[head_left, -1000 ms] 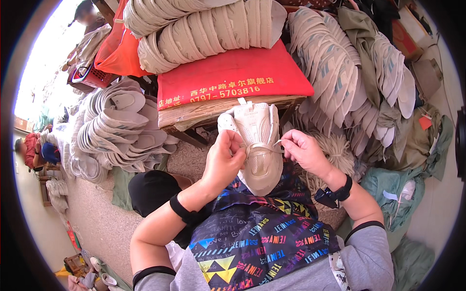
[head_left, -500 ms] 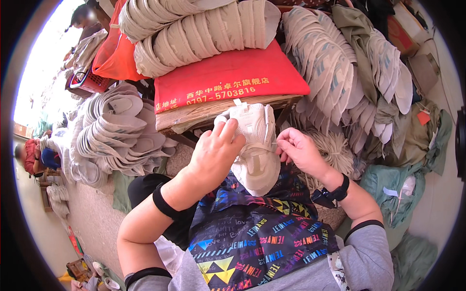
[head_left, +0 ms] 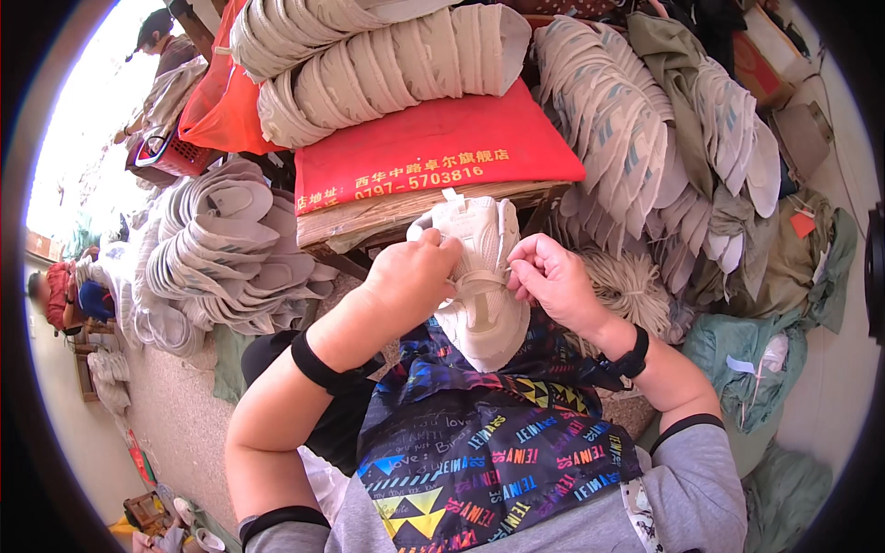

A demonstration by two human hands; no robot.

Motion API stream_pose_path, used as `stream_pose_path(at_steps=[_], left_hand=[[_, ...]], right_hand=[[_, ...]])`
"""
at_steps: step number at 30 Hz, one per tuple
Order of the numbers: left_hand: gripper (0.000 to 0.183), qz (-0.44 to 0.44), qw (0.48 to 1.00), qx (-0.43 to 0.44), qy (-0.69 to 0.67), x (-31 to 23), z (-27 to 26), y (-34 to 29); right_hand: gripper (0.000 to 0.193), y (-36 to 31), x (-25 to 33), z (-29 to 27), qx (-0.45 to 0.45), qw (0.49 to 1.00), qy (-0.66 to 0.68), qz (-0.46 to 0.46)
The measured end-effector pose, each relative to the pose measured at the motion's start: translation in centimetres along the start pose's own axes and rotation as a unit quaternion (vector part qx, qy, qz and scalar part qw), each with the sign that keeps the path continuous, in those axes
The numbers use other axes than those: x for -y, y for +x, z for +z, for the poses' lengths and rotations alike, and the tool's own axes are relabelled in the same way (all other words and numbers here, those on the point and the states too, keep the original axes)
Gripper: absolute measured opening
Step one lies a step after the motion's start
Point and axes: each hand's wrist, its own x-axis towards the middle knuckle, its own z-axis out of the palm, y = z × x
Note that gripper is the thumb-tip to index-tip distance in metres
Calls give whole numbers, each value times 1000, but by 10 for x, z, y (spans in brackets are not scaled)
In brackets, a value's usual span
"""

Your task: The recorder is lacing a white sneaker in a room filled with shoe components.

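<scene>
A cream sneaker upper stands in front of me above my lap, toe toward me, with a pale lace across its front. My left hand is closed at its left side, fingertips against the eyelet edge; what lies under the fingers is partly hidden. On the opposite edge, my right hand pinches thumb and forefinger together at the lace; the lace end is barely visible there. A patterned dark apron covers my lap below the shoe.
Beyond the shoe is a wooden stand topped by a red bag and rows of nested shoe uppers. More stacked uppers lie left and right. A bundle of cream laces hangs beyond my right hand.
My right hand has moved left, closer against the shoe's edge. The fingers of my left hand have curled in and dropped slightly lower along the shoe's left side.
</scene>
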Motion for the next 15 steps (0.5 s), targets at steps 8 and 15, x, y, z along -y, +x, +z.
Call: stream_pose_path(at_steps=[8,15], left_hand=[[21,46,996,-48,50,6,9,-2],[24,28,997,-73,-15,9,18,3]], right_hand=[[9,2,2,2,-9,995,-96,-35],[17,5,14,10,-20,971,-214,-103]])
